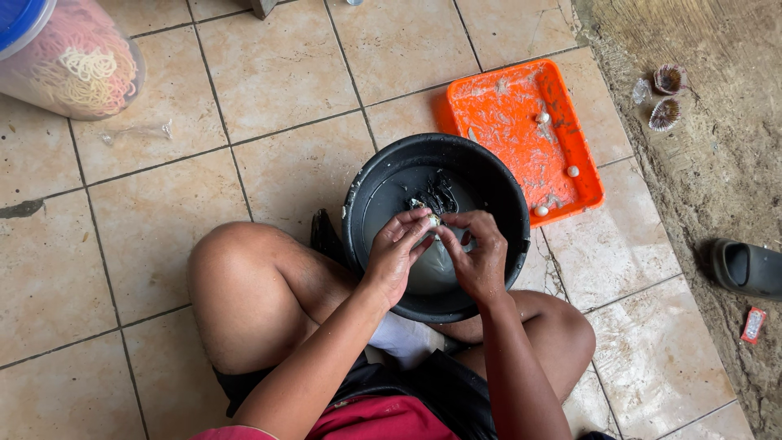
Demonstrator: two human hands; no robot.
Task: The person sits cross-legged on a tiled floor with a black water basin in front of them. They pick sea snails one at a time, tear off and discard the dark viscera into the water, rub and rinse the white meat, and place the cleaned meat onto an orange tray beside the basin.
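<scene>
Over a black round basin (489, 175) on the tiled floor, my left hand (395, 253) and my right hand (476, 257) meet fingertip to fingertip. Both pinch one small pale piece (433, 221) between them. What the piece is cannot be told at this size. A dark wet clump (440, 194) lies in the basin just beyond my fingers, with a little water around it. My bare knees flank the basin.
An orange rectangular tray (521, 134) with a few small white round bits sits behind the basin to the right. A clear jar (69, 57) of coloured bands lies at top left. Scallop shells (666, 96) and a dark sandal (745, 267) rest on the dirt strip at right.
</scene>
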